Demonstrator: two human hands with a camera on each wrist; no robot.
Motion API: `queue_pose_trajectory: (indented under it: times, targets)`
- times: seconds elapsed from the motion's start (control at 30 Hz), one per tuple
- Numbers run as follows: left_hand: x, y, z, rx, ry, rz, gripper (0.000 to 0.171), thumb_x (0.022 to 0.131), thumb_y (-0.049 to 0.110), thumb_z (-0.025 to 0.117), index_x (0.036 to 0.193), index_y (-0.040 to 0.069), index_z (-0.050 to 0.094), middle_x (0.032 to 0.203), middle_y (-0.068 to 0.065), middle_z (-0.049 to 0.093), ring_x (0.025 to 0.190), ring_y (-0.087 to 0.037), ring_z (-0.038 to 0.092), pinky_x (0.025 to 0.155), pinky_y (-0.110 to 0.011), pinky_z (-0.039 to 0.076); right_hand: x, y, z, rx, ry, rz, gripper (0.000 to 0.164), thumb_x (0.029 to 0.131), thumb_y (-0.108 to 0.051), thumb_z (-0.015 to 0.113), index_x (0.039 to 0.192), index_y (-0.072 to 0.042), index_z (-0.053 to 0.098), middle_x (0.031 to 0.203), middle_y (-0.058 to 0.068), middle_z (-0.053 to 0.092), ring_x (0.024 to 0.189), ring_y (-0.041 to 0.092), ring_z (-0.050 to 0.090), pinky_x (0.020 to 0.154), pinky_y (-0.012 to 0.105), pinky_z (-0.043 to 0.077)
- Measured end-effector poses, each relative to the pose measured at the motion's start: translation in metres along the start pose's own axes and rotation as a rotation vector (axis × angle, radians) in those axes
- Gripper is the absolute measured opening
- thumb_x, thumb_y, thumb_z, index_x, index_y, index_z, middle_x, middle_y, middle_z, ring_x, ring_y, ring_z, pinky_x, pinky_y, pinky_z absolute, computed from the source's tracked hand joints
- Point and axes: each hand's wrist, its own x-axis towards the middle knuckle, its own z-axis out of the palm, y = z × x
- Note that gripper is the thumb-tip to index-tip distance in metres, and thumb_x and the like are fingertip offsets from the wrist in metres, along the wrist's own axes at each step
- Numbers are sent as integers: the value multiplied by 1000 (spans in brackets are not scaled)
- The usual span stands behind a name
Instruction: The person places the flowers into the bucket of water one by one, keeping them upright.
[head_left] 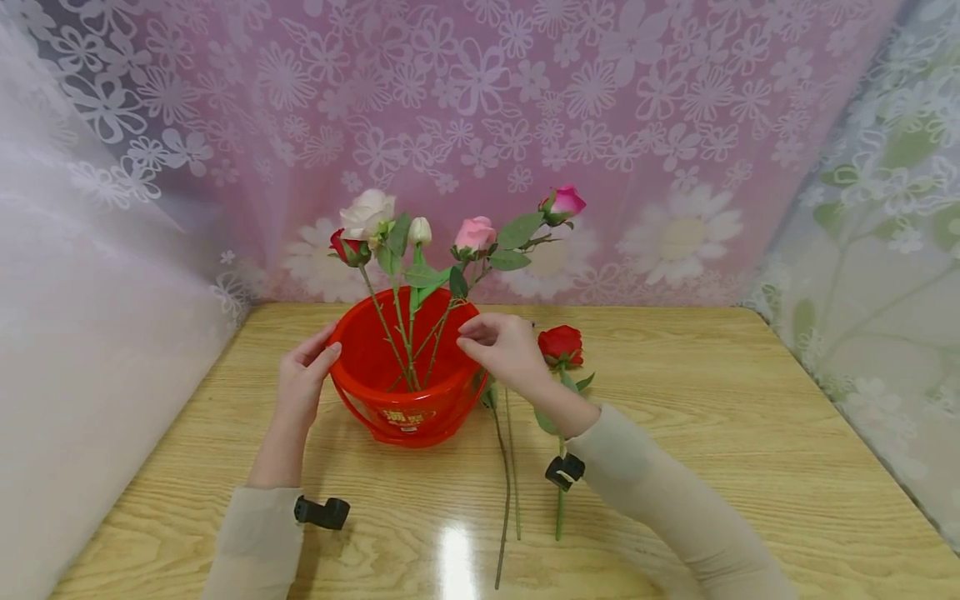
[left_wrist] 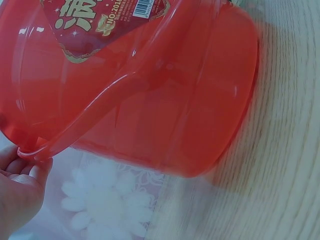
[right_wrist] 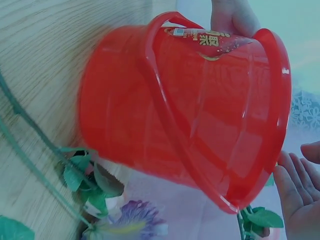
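Observation:
A red plastic bucket stands upright on the table. At its left rim, by the handle joint, my left hand pinches the edge between thumb and fingers. Close beside the right rim, my right hand holds nothing; its fingers are relaxed, the thumb apart from them in the right wrist view. Inside the bucket lean a red rose, a white rose, a white tulip, a pink rose and a magenta rose. Their stems cross near the bottom.
Right of the bucket, a red rose lies on the wooden table, partly under my right forearm. Two thin stems lie nearer the bucket, their heads hidden in the head view. A purple flower shows beside the bucket. Floral curtains surround the table.

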Motion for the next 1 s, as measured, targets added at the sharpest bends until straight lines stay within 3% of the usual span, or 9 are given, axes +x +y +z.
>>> queue_pose_trajectory:
  times: [0.53,1.0]
  targets:
    - [1,-1,0,18,9,-16,44,86,3,55,125,-12,42,104,6,58,96,-11,55,80,-18,45,-18,18,-23,42,36,20,14,78,-8,67,90,0,67,83,8,66,70,17,62,61,28,52]
    - [0,1,-1,24,-2,-17,45,86,4,56,125,-12,41,105,4,57,99,-15,54,81,-19,45,-38,36,-37,9,64,56,11,79,-5,66,87,2,66,84,11,65,71,20,62,62,30,52]
